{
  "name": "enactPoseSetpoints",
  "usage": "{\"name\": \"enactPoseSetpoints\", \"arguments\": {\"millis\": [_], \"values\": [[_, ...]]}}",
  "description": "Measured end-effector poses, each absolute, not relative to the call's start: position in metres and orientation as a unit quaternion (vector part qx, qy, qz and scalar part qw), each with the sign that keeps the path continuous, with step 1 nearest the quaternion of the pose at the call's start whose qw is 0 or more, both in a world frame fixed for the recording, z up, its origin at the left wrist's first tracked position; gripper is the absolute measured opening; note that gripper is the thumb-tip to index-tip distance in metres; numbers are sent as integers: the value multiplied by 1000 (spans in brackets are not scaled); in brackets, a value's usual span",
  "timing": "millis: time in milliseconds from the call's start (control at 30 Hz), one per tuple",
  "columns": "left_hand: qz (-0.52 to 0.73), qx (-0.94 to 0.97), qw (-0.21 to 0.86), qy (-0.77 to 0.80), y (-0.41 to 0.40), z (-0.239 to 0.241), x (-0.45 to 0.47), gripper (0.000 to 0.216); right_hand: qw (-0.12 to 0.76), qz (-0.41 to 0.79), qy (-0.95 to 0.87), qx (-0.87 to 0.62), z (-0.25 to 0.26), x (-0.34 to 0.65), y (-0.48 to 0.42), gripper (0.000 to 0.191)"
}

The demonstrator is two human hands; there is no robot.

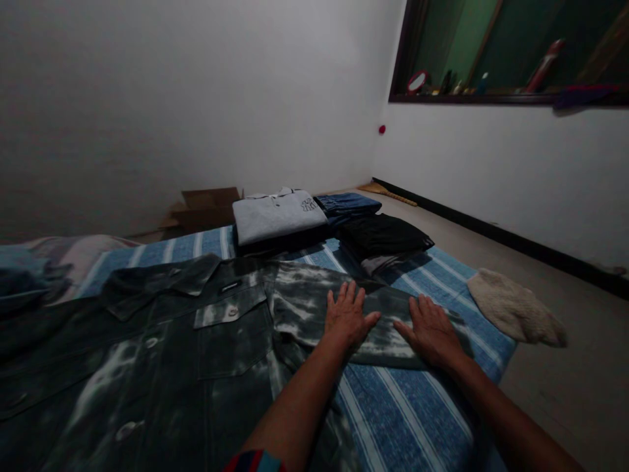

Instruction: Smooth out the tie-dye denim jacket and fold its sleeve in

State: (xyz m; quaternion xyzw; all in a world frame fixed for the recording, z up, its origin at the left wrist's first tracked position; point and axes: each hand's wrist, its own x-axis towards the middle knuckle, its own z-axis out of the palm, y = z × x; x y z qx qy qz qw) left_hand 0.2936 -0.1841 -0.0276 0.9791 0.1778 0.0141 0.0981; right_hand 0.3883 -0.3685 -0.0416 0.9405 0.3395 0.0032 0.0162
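Note:
A dark tie-dyed denim jacket lies spread on a blue striped sheet, with buttons and a chest pocket showing. One sleeve stretches to the right across the sheet. My left hand lies flat on that sleeve, fingers stretched out. My right hand presses flat on the sleeve's end beside it, fingers together and extended. Neither hand grips anything.
Behind the jacket sit folded clothes: a grey polo shirt, blue jeans and dark garments. A cream knitted cloth lies on the floor at right. A cardboard box stands by the wall. A window ledge holds small items.

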Motion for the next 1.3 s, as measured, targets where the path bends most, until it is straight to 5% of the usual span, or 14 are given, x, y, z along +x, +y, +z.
{"name": "enactPoseSetpoints", "arguments": {"millis": [1300], "values": [[71, 915, 39, 396, -139, -32, 299, 80, 32, 10, 346, 938, -52, 391, -371, 83]]}}
